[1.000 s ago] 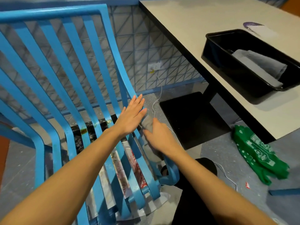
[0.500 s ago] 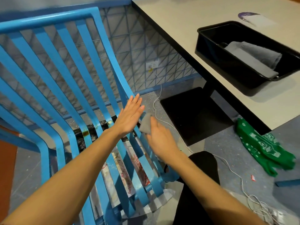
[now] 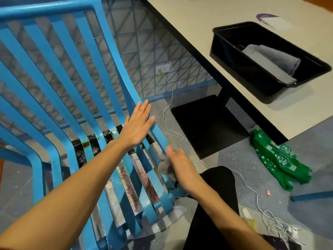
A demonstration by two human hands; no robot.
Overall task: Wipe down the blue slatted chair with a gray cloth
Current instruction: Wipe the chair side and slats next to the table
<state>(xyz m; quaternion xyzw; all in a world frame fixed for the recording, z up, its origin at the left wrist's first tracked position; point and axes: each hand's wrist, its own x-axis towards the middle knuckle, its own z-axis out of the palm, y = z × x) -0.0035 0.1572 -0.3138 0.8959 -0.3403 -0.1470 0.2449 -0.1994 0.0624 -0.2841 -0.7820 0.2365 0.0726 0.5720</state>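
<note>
Task thing: the blue slatted chair (image 3: 45, 10) is filling the left half of the view, its back rising at far left and its seat running toward the near edge.
Right hand: the right hand (image 3: 182, 170) is grasping the gray cloth (image 3: 165, 165), which is bunching under the palm against the seat's rightmost slat. Motion blur is hiding the fingers.
Left hand: the left hand (image 3: 137, 127) is lying released, fingers straight and together, over the right slats where seat bends into back. Whether it is touching them is unclear.
Key relation: the rightmost slat's long axis is running near to far, from the seat's front lip up past the left hand. The cloth is sitting low on it, so the unwiped length is probably stretching farther away and up; the right hand is the nearer one to it and is likely sliding along that line.
Surface: brown stains are showing on the slats at the seat bend, left of the left hand.
Room: a pale worktop (image 3: 198, 24) is standing to the right, carrying a black tray (image 3: 270, 91) with a folded gray towel (image 3: 270, 58) inside. On the speckled floor (image 3: 225, 159) a green bag (image 3: 275, 159) and a white cable (image 3: 180, 136) are lying, well apart from the chair.
</note>
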